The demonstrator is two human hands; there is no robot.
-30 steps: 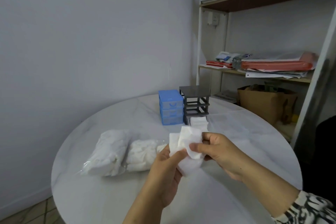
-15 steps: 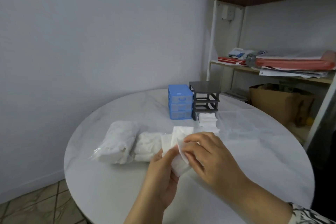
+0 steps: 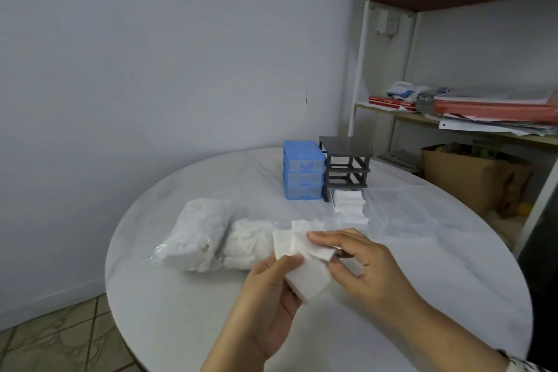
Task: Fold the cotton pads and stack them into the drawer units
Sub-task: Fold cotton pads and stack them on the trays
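Left hand and right hand both pinch a white cotton pad above the tabletop, near the blue drawer unit.

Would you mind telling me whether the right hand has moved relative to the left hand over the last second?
Yes. The right hand has come in over the pad, closer to the left hand.

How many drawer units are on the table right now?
2. The blue drawer unit stands at the table's far side with its three drawers in; the dark grey drawer unit stands touching its right side, its frame showing no drawers. None seems hidden.
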